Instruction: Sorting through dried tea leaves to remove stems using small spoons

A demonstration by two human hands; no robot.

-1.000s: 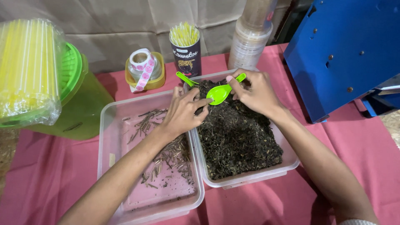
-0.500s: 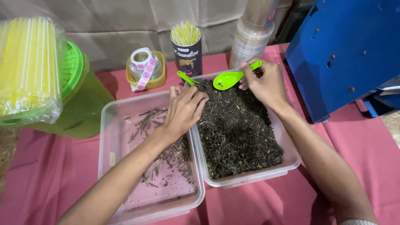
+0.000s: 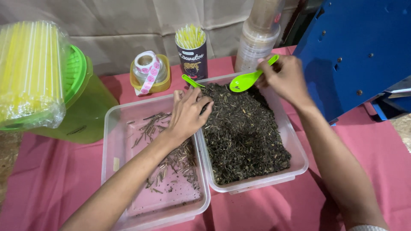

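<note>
So my right hand (image 3: 286, 79) grips the green spoon (image 3: 248, 79) over the dried herb bin (image 3: 295, 149), left hand (image 3: 188, 113) loosely open on the herbs, picking out stems, I reckon.

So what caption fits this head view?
Right hand lifts a green spoon while left hand reaches into dried leaves.
</note>
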